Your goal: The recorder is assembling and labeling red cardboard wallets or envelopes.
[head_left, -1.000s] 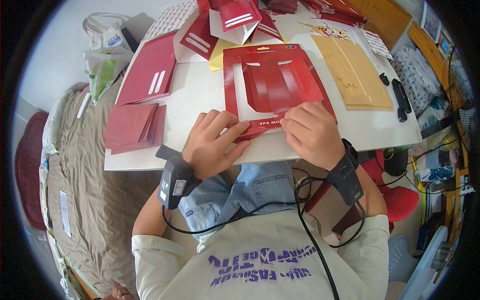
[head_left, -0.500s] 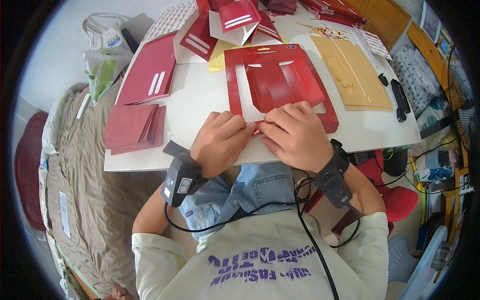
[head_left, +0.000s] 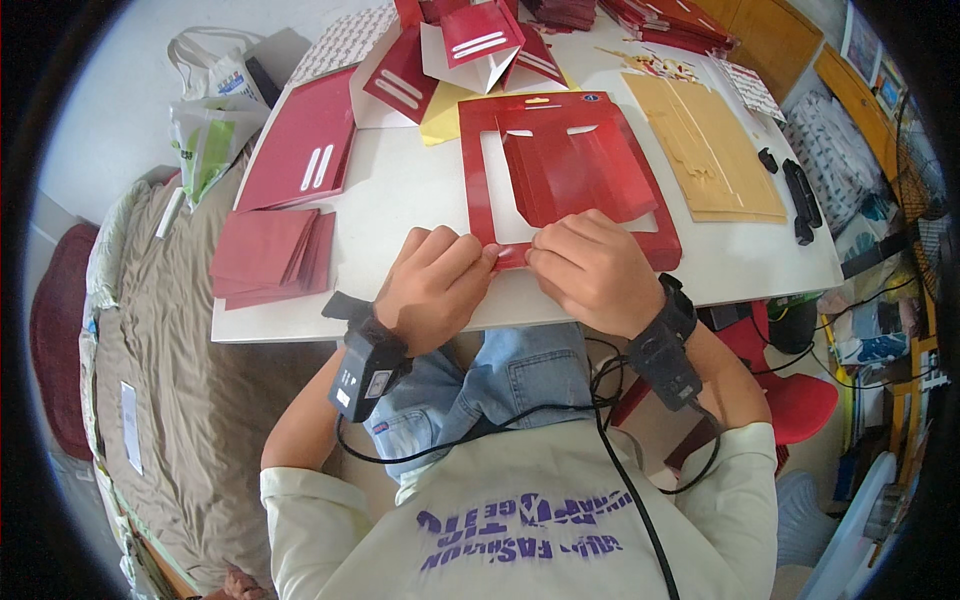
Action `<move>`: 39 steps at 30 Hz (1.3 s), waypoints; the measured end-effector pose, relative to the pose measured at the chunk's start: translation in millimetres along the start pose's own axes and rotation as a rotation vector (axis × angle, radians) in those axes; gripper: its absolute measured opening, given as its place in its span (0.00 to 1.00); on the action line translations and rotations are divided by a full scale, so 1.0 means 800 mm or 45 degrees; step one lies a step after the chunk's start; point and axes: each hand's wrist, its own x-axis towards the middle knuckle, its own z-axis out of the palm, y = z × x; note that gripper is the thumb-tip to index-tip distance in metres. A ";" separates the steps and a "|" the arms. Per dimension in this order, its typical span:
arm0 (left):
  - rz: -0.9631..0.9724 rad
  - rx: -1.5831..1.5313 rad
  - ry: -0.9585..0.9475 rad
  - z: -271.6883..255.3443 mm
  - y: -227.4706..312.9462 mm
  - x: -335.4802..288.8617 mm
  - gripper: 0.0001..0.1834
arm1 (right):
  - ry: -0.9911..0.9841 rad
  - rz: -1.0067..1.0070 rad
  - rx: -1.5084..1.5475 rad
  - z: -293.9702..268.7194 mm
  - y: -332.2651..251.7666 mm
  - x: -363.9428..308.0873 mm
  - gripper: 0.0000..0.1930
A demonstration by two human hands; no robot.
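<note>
A red cardboard box (head_left: 474, 180) with a cut-out frame and a folded inner panel lies on the white table (head_left: 400, 180) in front of me. At its near left corner my left hand (head_left: 435, 278) pinches the edge between thumb and fingers. My right hand (head_left: 592, 268) is closed on the same near edge, a little further right, its fingertips close to the left thumb. The inner panel (head_left: 575, 165) stands partly raised inside the frame. Both wrists wear black strapped devices with cables.
Left of the box lie red cards (head_left: 265, 250) and larger red sheets (head_left: 300, 140). Folded red-and-white boxes (head_left: 475, 40) stand at the back. A tan board (head_left: 705, 150) and black tools (head_left: 800, 195) lie on the right. A bed (head_left: 190, 380) adjoins the table's left.
The box has shifted slightly to the right. My left hand has drawn a little left along its near edge, and the gap between my hands has widened. The inner panel's tilt looks changed.
</note>
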 end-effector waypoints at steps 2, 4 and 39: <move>0.009 0.012 0.016 0.001 0.000 0.003 0.18 | -0.009 0.021 0.002 -0.002 -0.002 0.000 0.06; -0.006 0.019 0.017 0.001 -0.001 0.001 0.17 | 0.057 0.084 -0.025 -0.005 -0.005 -0.001 0.07; -0.041 -0.003 -0.072 0.008 0.009 0.018 0.12 | -0.028 0.124 -0.201 -0.023 0.007 -0.027 0.07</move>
